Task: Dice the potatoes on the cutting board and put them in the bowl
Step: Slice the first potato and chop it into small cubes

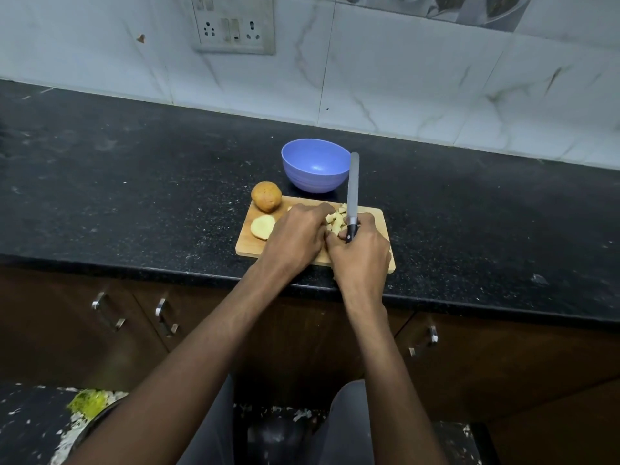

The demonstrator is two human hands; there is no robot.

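A wooden cutting board (248, 245) lies on the black counter. A whole brown potato (266, 196) sits at its far left corner, and a cut half potato (262, 226) lies flat just in front of it. A pile of diced potato pieces (337, 219) lies mid-board between my hands. My left hand (295, 236) cups over the pieces from the left; what its fingers hold is hidden. My right hand (360, 253) grips the black handle of a knife (352, 189), whose blade points away toward the empty blue bowl (315, 164) behind the board.
The black counter (134, 182) ends at a tiled wall with a socket panel (234, 25). Dark cabinet doors with metal handles (107, 312) sit below the counter edge. A container with yellow-green scraps (90, 402) stands on the floor at lower left.
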